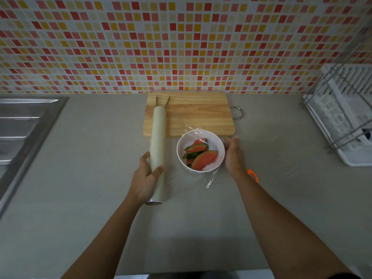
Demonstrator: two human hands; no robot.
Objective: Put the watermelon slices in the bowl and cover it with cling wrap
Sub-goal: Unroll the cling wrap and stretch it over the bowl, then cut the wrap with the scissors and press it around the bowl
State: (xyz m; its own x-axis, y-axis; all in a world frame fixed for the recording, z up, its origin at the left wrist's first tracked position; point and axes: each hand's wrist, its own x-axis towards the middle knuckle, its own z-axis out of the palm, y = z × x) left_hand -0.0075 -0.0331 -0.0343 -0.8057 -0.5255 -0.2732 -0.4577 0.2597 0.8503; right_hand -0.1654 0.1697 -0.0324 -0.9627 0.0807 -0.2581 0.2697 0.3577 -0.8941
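Note:
A white bowl (218, 147) stands on the grey counter in front of the cutting board and holds several watermelon slices (203, 158), red with green rind. Clear cling wrap (210, 183) lies across the bowl and trails onto the counter toward me. My left hand (146, 178) grips the long white cling wrap roll (158, 141), which lies left of the bowl with its far end over the board. My right hand (233, 156) is at the bowl's right side, fingers apart and flat against the wrap.
A wooden cutting board (193, 115) with a metal handle lies behind the bowl near the tiled wall. A steel sink (22, 125) is at the left. A white dish rack (342, 115) stands at the right. An orange object (253, 175) shows beside my right wrist.

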